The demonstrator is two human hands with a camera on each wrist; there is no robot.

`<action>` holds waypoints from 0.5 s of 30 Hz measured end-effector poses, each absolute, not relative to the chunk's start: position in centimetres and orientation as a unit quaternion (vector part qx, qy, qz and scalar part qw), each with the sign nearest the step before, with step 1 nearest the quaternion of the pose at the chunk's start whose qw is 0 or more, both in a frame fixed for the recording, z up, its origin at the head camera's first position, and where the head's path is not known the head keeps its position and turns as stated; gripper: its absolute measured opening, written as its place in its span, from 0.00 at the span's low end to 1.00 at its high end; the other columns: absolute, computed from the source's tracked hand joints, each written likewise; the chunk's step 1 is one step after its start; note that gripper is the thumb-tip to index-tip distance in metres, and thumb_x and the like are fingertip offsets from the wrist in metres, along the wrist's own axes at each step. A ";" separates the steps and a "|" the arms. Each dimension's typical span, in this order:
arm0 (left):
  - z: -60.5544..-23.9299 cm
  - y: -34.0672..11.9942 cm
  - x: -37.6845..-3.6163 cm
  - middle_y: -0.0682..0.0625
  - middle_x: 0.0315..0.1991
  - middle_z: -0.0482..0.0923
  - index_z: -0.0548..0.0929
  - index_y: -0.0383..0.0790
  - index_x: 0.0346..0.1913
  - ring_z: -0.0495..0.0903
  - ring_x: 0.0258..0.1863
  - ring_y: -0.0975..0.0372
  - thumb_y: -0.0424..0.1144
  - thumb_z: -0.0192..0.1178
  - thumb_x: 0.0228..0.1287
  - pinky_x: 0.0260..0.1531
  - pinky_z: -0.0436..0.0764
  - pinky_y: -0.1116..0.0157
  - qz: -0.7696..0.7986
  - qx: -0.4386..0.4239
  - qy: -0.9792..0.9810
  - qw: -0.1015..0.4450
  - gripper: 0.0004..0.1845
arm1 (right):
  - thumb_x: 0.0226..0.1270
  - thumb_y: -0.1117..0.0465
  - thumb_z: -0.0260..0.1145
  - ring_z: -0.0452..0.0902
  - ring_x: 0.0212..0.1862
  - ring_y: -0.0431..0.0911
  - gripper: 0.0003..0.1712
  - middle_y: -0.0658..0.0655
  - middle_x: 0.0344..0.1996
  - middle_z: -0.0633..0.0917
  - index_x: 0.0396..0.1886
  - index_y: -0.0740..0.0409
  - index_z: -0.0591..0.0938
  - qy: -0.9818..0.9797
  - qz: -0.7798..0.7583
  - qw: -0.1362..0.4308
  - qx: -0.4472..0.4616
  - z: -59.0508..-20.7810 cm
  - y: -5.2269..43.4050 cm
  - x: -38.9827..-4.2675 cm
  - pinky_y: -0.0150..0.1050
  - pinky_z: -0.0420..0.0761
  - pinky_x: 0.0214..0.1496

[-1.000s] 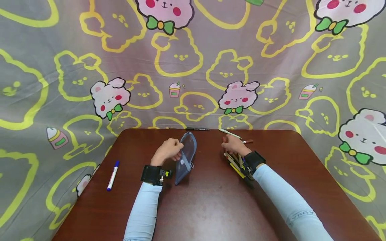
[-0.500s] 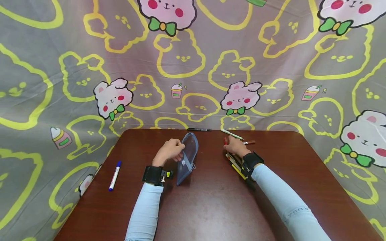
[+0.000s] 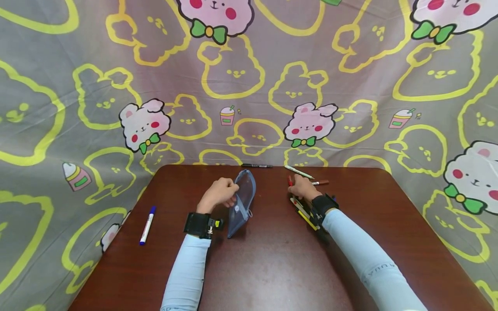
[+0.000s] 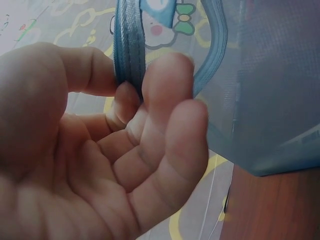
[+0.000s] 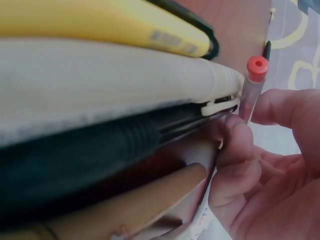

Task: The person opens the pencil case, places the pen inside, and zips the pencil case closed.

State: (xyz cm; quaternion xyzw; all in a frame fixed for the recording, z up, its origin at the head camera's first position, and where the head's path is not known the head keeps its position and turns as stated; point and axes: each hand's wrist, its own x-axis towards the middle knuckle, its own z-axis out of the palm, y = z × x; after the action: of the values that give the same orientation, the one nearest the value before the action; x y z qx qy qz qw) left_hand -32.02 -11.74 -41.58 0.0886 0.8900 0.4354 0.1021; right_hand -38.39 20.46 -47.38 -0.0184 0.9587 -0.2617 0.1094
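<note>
Under the left hand point(image 3: 218, 193): blue mesh pencil pouch point(image 3: 242, 202), standing on one edge on the brown table point(image 3: 272, 268). Its long axis runs from near the wrist away toward the far table edge, mouth end farthest from the person. Left fingers point(image 4: 167, 90) and thumb are curled round the pouch's blue zipper rim, pinching it, as the left wrist view shows. The pouch is semi-transparent grey-blue mesh with a darker blue zip band; a small pull tab hangs on the side facing the right hand.

The right hand point(image 3: 302, 188) is curled round a bundle of pens point(image 3: 305, 211). The bundle lies along the underside of the wrist, long axis pointing back toward the forearm and forward past the fingertips. In the right wrist view the bundle shows yellow, white, black and tan barrels packed side by side, and a clear pen with a red cap point(image 5: 257, 67) sits against the fingertips.

Beyond the right hand, just apart: a white pen point(image 3: 298, 172) and a red-brown pen point(image 3: 320, 182). Farther left of those, at the far edge: a black pen point(image 3: 256, 166). Well to the left of the left hand: a blue-capped marker point(image 3: 146, 225), long axis roughly parallel to the left forearm.
</note>
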 end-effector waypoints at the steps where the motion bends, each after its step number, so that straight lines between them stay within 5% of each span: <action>1: -41.6 -11.7 -32.0 0.44 0.24 0.82 0.76 0.37 0.29 0.83 0.20 0.57 0.40 0.51 0.69 0.31 0.87 0.51 0.435 0.089 0.890 0.103 0.13 | 0.67 0.57 0.62 0.79 0.21 0.47 0.18 0.58 0.28 0.81 0.50 0.63 0.71 0.957 -0.265 0.112 -0.020 -47.3 20.5 -38.4 0.36 0.77 0.23; 10: -41.4 -11.6 -32.0 0.43 0.24 0.82 0.77 0.38 0.29 0.84 0.20 0.57 0.41 0.50 0.69 0.31 0.87 0.51 0.435 0.093 0.890 0.100 0.13 | 0.66 0.59 0.61 0.77 0.16 0.44 0.11 0.55 0.15 0.82 0.39 0.64 0.74 0.947 -0.304 0.092 -0.052 -46.8 20.7 -38.5 0.33 0.75 0.18; 15: -41.4 -11.6 -31.9 0.43 0.24 0.82 0.77 0.37 0.29 0.84 0.20 0.57 0.41 0.50 0.69 0.33 0.87 0.50 0.435 0.089 0.890 0.104 0.13 | 0.65 0.58 0.60 0.75 0.17 0.43 0.14 0.52 0.17 0.80 0.43 0.65 0.75 0.945 -0.313 0.073 -0.060 -45.7 19.8 -37.8 0.33 0.73 0.19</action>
State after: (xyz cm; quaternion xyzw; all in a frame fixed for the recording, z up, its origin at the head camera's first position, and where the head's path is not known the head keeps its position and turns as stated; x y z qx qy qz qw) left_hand -31.92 -11.56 -41.39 0.0895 0.8900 0.4347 0.1044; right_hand -37.77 19.83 -45.71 -0.0602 0.9449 -0.3134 0.0735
